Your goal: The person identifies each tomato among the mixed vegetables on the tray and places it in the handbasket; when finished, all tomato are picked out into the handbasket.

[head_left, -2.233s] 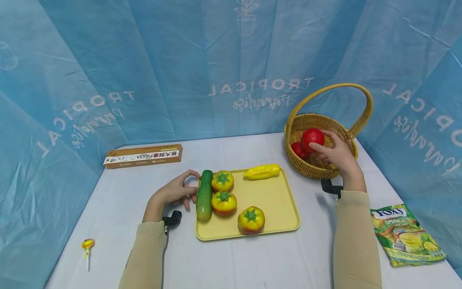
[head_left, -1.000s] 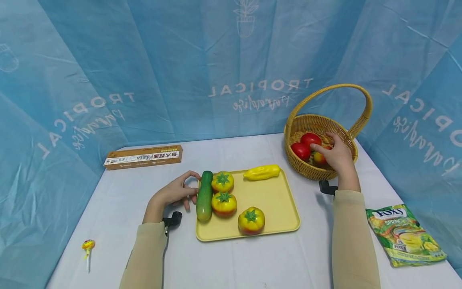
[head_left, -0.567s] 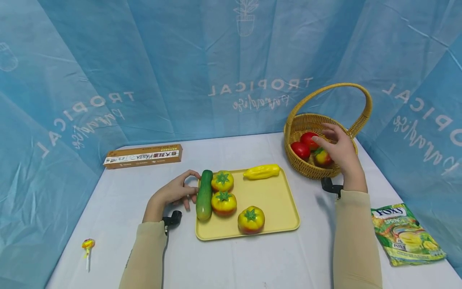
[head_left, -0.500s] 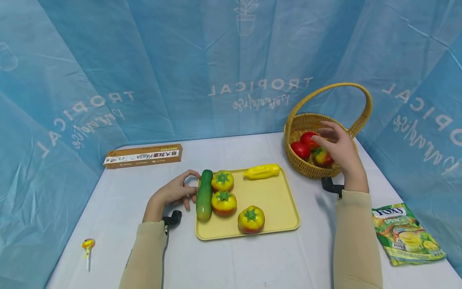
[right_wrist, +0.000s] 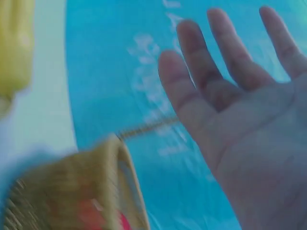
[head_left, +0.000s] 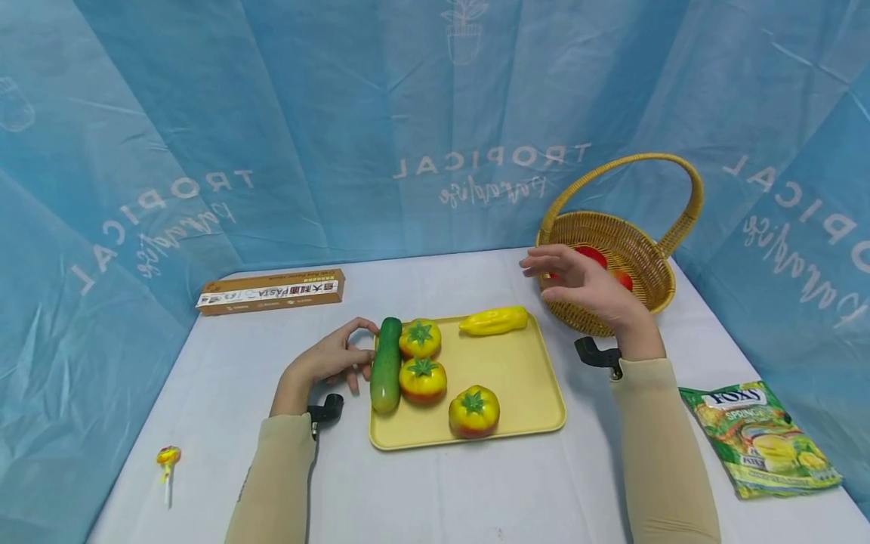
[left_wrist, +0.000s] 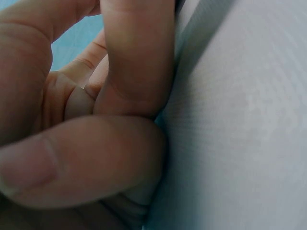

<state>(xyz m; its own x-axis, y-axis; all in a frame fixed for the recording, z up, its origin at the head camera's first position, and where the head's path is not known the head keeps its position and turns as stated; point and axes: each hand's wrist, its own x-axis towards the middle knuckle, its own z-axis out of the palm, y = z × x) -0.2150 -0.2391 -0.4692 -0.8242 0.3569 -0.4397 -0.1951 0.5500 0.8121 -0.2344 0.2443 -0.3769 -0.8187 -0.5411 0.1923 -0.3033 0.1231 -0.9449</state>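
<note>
My right hand is in the air in front of the left part of the wicker basket, its fingers spread with nothing in them. Inside the basket lie a red round fruit and an orange-red one; the hand partly hides the contents. My left hand rests at the left edge of the yellow tray, fingers loosely bent beside a green cucumber. Whether it touches the cucumber is unclear. In the left wrist view, the thumb and fingers show nothing between them.
On the tray sit yellow-red tomatoes with green tops and a long yellow piece of produce. A pasta box lies back left, a lollipop front left, a green FOX'S bag front right.
My right hand put a red fruit into the basket, then touched a red-yellow one there and let it go. It has since moved left, out over the basket's rim. The left hand stayed put.
</note>
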